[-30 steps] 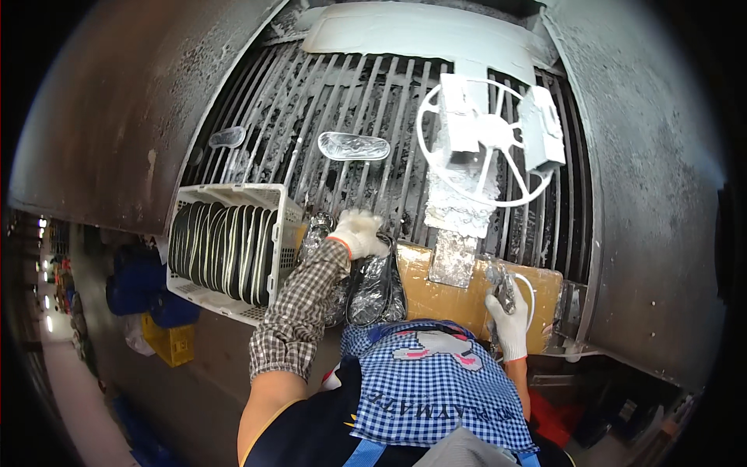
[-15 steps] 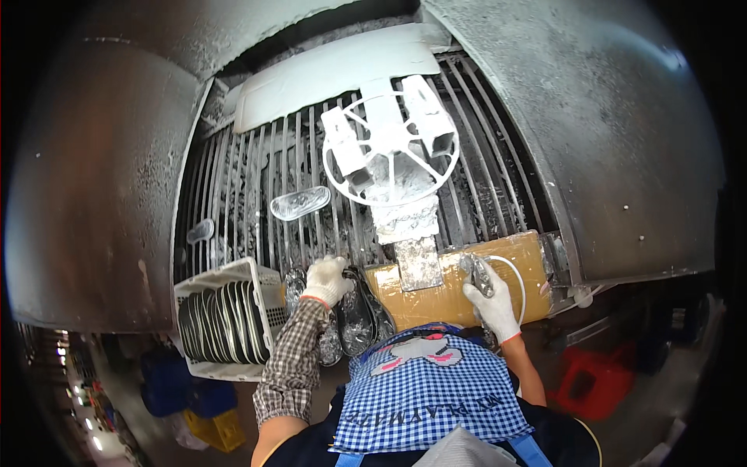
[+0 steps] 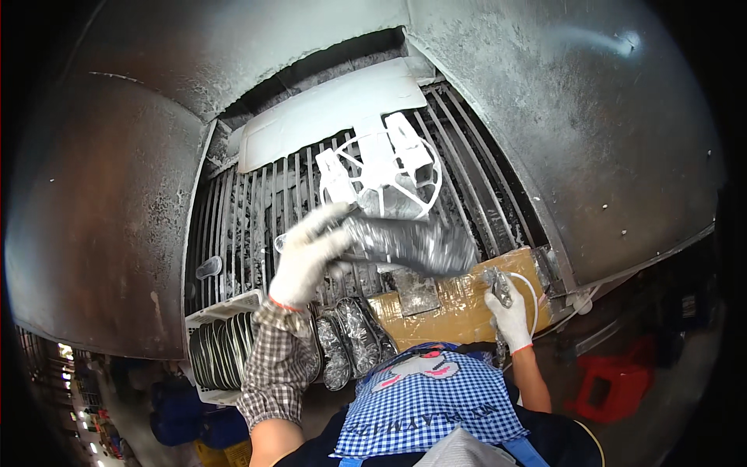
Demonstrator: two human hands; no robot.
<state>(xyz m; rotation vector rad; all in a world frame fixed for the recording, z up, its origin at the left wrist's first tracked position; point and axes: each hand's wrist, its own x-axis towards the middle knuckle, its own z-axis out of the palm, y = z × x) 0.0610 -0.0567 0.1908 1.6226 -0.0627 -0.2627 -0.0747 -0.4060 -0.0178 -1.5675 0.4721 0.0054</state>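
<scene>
In my left hand point(image 3: 307, 253), gloved in white, the end of a dark, shiny shoe sole point(image 3: 412, 243) is gripped. The sole stretches to the right over the slatted bench, smeared by motion, in front of the white spoked turntable point(image 3: 381, 175). My right hand point(image 3: 510, 315), also gloved, is closed around a small metal spray gun point(image 3: 502, 288) above the brown taped board. A white hose point(image 3: 533, 300) curves beside the gun. More dark soles with glossy film-like surfaces point(image 3: 354, 338) lie at the bench's near edge, below my left forearm.
A white crate point(image 3: 226, 307) packed with upright black soles stands at the left. Metal slats point(image 3: 257, 226) run under the turntable, between tall coated side walls point(image 3: 591, 156). A pale sheet point(image 3: 327, 109) covers the back. A red plastic stool-like object point(image 3: 615, 381) sits lower right.
My left hand has lifted a sole from the near edge and swung it up in front of the turntable. My right hand still holds the spray gun. The view has shifted slightly.
</scene>
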